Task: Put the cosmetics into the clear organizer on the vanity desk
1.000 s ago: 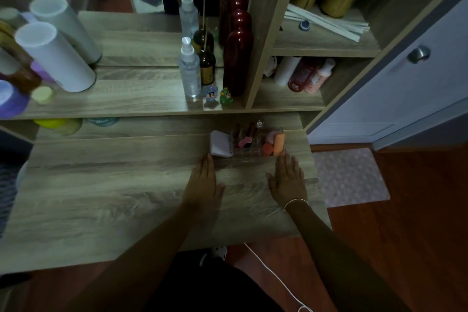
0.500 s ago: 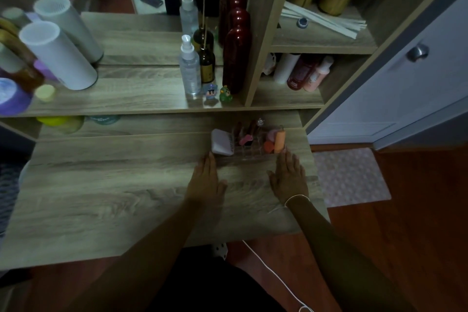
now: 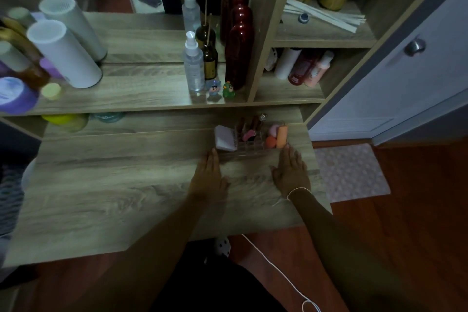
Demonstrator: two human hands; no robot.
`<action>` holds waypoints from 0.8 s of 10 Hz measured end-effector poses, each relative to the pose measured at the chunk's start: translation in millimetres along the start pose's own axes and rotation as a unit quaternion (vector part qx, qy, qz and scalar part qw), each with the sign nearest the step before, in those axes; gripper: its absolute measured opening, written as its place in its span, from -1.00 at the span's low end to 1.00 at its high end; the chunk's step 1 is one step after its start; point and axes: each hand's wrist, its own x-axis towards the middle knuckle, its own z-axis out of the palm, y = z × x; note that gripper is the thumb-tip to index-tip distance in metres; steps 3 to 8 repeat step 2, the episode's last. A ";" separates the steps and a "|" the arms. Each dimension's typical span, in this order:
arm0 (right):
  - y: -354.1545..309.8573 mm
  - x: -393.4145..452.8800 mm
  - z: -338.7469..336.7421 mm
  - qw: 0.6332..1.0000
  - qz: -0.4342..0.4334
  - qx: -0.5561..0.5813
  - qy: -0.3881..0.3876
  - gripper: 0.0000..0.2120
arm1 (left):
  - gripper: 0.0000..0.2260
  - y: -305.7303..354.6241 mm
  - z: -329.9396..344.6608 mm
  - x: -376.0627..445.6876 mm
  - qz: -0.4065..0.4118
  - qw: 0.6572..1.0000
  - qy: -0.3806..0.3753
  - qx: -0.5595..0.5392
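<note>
The clear plastic organizer (image 3: 249, 143) sits toward the back right of the wood-grain vanity desk (image 3: 114, 185), and its transparent walls are hard to trace in the dim light. In it, from its left side: a white flat compact case (image 3: 224, 138), dark lipstick-like tubes (image 3: 249, 123) w/ a pink item (image 3: 248, 135) in front, then a pink sponge (image 3: 274, 129), an orange sponge (image 3: 270, 142) and an orange cylindrical tube (image 3: 282, 135) at its right end. Compartment edges can't be made out.

Just in front of the organizer, the left hand (image 3: 209, 177) lies flat on the desk, fingers straight, grasping nothing, fingertips near the organizer's front-left corner. The right hand (image 3: 291, 172) is likewise flat and empty, fingertips just below the orange tube; touching or not can't be told.

Behind the organizer, on the shelf: a clear spray bottle (image 3: 193, 63), a tall dark red bottle (image 3: 238, 53), two small figurines (image 3: 221, 88).
</note>
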 end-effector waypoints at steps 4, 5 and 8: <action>-0.1 -17.3 16.4 0.998 0.006 0.039 0.039 -0.33 | -0.34 -2.4 0.7 -21.2 0.014 1.000 0.009 0.014; -0.1 -17.3 16.4 0.998 0.006 0.039 0.039 -0.33 | -0.34 -2.4 0.7 -21.2 0.014 1.000 0.009 0.014; -0.1 -17.3 16.4 0.998 0.006 0.039 0.039 -0.33 | -0.34 -2.4 0.7 -21.2 0.014 1.000 0.009 0.014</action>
